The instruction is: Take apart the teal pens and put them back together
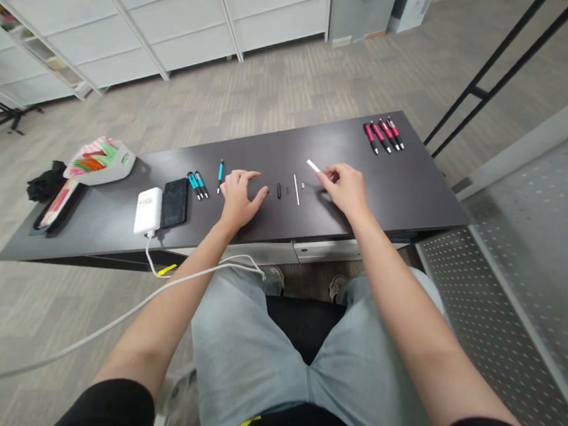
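Observation:
My right hand point(344, 184) pinches a short white tube point(313, 166), perhaps a pen barrel, between thumb and fingertips just above the tabletop. On the dark desk point(268, 151), my left hand point(239, 196) rests with fingers spread and nothing visibly held. Small parts lie between the hands: a black pen grip point(278, 190), a tiny dark piece point(287, 190), a thin white refill point(296, 189) and a small pale tip point(303, 186). Beside my left fingers is a blue pen point(220, 172), partly behind the hand.
More blue pens point(201, 184) lie left, by a black flat pad point(174, 203) and a white power bank point(148, 211), whose cable point(123, 317) crosses near my left forearm. Several red pens point(384, 136) line the right end. A white basket point(126, 162) stands far left.

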A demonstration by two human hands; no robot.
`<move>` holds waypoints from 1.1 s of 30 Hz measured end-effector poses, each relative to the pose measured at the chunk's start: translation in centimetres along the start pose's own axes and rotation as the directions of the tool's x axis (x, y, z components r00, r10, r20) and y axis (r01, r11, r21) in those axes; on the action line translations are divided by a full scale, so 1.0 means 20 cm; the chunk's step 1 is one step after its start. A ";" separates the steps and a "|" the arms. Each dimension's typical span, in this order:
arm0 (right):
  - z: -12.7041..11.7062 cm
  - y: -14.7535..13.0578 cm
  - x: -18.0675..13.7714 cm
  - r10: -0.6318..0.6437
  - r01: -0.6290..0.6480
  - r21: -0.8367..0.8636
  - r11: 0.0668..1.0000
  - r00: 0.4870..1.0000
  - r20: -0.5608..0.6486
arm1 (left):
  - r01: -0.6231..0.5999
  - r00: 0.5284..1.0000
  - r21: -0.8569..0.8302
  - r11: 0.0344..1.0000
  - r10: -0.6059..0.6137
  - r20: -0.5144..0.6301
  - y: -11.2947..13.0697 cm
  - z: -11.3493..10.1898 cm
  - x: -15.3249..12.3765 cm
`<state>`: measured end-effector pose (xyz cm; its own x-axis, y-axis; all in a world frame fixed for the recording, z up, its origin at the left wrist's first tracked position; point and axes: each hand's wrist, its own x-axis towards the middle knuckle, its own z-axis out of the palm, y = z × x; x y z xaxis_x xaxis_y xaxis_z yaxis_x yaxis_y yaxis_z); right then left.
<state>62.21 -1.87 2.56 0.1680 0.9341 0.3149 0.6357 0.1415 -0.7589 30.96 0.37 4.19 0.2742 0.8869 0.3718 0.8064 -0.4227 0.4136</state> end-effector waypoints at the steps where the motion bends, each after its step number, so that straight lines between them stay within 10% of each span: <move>1: 0.00 0.01 0.01 -0.006 0.006 0.025 1.000 1.000 -0.019 | -0.055 0.998 -0.016 0.998 0.056 0.011 0.04 0.02 0.05; 13: -0.13 0.07 0.07 -0.061 0.070 0.042 0.997 0.980 -0.187 | -0.394 0.845 -0.133 0.909 0.415 0.338 0.24 0.21 0.47; 23: -0.08 0.07 0.19 -0.034 0.045 0.206 0.978 0.998 -0.058 | -0.217 0.974 -0.326 0.920 0.182 -0.135 0.13 0.31 0.58; 33: 0.01 0.03 0.17 -0.114 0.098 0.137 0.986 0.987 0.116 | -0.254 0.967 -0.351 0.901 0.249 -0.060 0.09 0.31 0.55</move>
<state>63.04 1.49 3.16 0.0055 0.9436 0.3310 0.5399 0.2758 -0.7953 38.74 10.50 3.92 0.4347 0.7408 0.5121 0.4735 -0.6717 0.5698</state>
